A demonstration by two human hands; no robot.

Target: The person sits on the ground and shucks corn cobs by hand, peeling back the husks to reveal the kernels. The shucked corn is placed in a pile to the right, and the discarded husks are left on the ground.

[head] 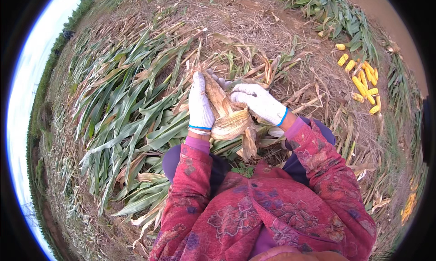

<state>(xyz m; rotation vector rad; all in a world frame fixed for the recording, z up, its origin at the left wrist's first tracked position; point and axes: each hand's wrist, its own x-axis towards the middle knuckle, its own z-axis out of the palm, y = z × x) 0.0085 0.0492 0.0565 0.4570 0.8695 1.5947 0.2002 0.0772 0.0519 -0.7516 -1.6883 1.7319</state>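
An ear of corn in its dry husk [218, 94] lies between my two hands in front of my knees. Wrapped along the ear's left side is my left hand [201, 101], in a white knit glove with a blue cuff edge. My right hand [257, 99], gloved the same way, has its curled fingers at the husk's right side. A broad husk leaf [231, 124] is peeled back and folds down toward me. The husk and gloves hide any kernels, and the right fingertips are partly hidden.
Cut corn stalks with long green leaves [136, 90] lie in a heap at the left. Bare yellow corn ears [364, 85] are piled on the ground at the right, with more yellow ears [408, 206] farther off. Dry straw [245, 19] covers the soil ahead.
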